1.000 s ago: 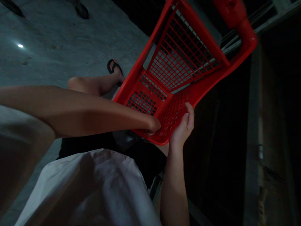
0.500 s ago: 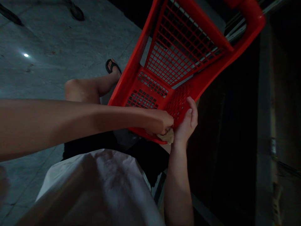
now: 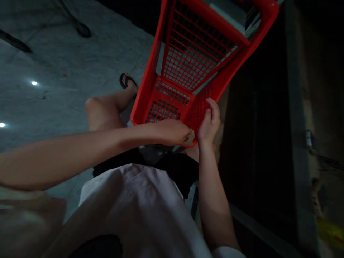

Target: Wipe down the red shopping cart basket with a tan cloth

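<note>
A red plastic shopping basket [image 3: 146,86] with mesh walls stands tilted in front of me, close to my knees. My left hand [image 3: 173,131] reaches across to its near right corner, closed around a crumpled tan cloth [image 3: 191,137]. Part of the cloth sticks out past the fingers at the rim. Beside it, my right hand [image 3: 210,123] is curled over the basket's right side wall, with the fingers bent along the rim. How the right fingertips press on the wall is partly hidden.
Grey floor [image 3: 107,46] with bright light reflections spreads to the left, where dark thin legs with feet [image 3: 83,30] stand. My sandalled foot [image 3: 127,80] is left of the basket. A dark recess with a grey frame edge [image 3: 295,118] lies to the right.
My left hand with the cloth has shifted slightly along the near rim, and the cloth is bunched smaller. The right hand stays on the side wall. The whole view has shifted.
</note>
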### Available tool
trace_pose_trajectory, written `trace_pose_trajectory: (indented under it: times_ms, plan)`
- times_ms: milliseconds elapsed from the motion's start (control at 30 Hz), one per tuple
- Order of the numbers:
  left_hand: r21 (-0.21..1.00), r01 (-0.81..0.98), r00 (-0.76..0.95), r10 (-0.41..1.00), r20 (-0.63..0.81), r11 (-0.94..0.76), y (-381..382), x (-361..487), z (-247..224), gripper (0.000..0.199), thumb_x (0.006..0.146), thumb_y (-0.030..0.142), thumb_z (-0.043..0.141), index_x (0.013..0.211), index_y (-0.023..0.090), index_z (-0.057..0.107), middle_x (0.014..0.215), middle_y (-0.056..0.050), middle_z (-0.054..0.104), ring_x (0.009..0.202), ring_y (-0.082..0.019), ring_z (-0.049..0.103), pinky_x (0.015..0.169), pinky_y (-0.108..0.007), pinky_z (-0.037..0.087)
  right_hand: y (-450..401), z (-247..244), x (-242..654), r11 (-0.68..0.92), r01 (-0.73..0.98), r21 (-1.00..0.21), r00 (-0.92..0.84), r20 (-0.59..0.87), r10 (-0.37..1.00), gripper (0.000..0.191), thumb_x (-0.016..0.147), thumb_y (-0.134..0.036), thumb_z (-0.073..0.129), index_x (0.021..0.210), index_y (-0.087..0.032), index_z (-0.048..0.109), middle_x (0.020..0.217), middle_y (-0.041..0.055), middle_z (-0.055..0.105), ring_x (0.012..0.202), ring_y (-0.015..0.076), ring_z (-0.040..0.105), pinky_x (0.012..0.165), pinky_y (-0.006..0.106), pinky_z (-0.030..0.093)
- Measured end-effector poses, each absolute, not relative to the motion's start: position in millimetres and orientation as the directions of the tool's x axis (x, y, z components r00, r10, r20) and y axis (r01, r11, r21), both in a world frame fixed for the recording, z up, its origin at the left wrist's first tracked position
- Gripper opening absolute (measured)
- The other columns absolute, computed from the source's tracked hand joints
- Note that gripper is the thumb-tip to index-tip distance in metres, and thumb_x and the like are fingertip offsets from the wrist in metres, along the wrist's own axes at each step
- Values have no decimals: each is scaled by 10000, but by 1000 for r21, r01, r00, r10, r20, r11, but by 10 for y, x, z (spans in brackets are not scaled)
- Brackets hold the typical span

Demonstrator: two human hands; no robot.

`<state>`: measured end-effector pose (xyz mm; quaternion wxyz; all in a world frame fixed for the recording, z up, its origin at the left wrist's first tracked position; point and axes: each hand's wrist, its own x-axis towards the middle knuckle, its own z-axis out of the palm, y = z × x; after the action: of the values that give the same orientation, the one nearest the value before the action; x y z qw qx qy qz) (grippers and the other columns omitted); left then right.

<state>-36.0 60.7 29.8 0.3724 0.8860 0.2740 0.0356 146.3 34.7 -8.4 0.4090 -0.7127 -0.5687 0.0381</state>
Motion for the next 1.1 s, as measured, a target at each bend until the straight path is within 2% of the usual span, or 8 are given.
trace_pose_trajectory:
  times_ms: [133, 233, 433, 533, 633, 767, 967, 1100]
  plan:
    - [379, 523, 836, 546, -54, -763, 330, -800, 452, 332, 1050, 316, 521, 1329, 181, 642, 1191, -120, 723, 1055, -274, 729, 920, -388, 540, 327, 7, 1371, -56, 862, -504, 309, 435, 846, 459, 989, -221, 352, 1354, -229, 630, 1531, 113, 549, 1538, 270, 394, 1281, 575, 306]
    - [195, 583, 804, 595, 5, -789, 264, -1241, 365, 319, 1060, 277, 503, 1341, 247, 651, 1252, -107, 691, 1148, -263, 700, 1135, -492, 446, 317, 115, 1296, -50, 907, -419, 244, 424, 872, 439, 941, -169, 442, 1327, -203, 649, 1584, 113, 499, 1600, 271, 271, 1311, 544, 254]
    - [64, 592, 794, 595, 125, -803, 493, -1841, 269, 318, 1051, 131, 457, 1288, 268, 620, 1379, -22, 685, 1397, -229, 550, 1294, -630, 181, 361, 95, 1260, -26, 880, -474, 206, 333, 920, 394, 929, -131, 452, 1224, -223, 696, 1324, 104, 707, 1377, 264, 556, 1291, 558, 285]
    - [-44, 506, 861, 501, 90, -862, 557, -1681, 281, 226, 1040, 105, 473, 1154, 190, 649, 1297, -69, 715, 1322, -227, 602, 1265, -547, 304, 374, 35, 1234, -23, 892, -452, 200, 347, 916, 355, 940, -141, 463, 1174, -199, 723, 1211, 121, 754, 1234, 271, 643, 1289, 608, 249]
    - [-60, 409, 912, 410, -12, -910, 504, -1323, 275, 184, 1024, 111, 498, 1092, 147, 666, 1074, -93, 731, 1019, -224, 717, 1014, -408, 541, 380, 6, 1262, -26, 910, -414, 183, 344, 921, 318, 927, -141, 488, 1115, -173, 742, 1125, 140, 776, 1191, 291, 658, 1273, 648, 243]
    - [21, 463, 886, 463, 34, -886, 255, -761, 194, 209, 1040, 135, 476, 1140, 136, 659, 1073, -117, 704, 986, -256, 729, 793, -360, 563, 392, -13, 1440, -17, 931, -366, 155, 352, 923, 301, 900, -116, 492, 1042, -176, 751, 1061, 122, 788, 1192, 297, 657, 1271, 645, 256]
    - [103, 527, 833, 537, 137, -844, 4, -357, 60, 228, 1068, 176, 442, 1157, 158, 651, 1083, -114, 695, 995, -239, 725, 817, -346, 555, 385, -13, 1702, -31, 907, -420, 166, 289, 943, 304, 900, -92, 493, 992, -203, 760, 1118, 115, 785, 1229, 298, 640, 1276, 656, 235]
    - [49, 509, 836, 507, 210, -859, 138, -721, 23, 276, 1059, 137, 426, 1212, 144, 656, 1127, -108, 720, 1058, -240, 727, 1107, -445, 496, 422, 26, 1755, -27, 887, -462, 160, 251, 955, 318, 882, -83, 512, 988, -231, 774, 1103, 91, 795, 1164, 284, 659, 1250, 670, 273]
